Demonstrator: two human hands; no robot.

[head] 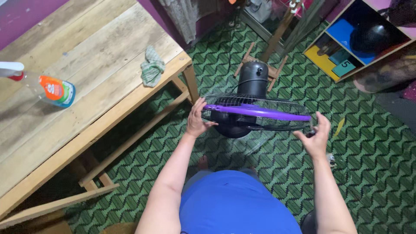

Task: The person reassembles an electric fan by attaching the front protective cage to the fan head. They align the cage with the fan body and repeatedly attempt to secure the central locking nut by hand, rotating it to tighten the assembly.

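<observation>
Your left hand (196, 122) curls loosely around the black wire fan guard with purple plastic rim (260, 112); your right hand (317, 134) pinches its far edge, fingers closed.

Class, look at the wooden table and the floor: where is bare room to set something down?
Free: the wooden plank table between the spray bottle and the green crumpled cloth. Crowded: green patterned floor around the black-and-purple fan.

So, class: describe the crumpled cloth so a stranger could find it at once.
Start at the wooden plank table on the left. Near its far corner lies the cloth, a crumpled green-and-white rag. Its only tabletop neighbour, a clear spray bottle, lies apart from it.
</observation>
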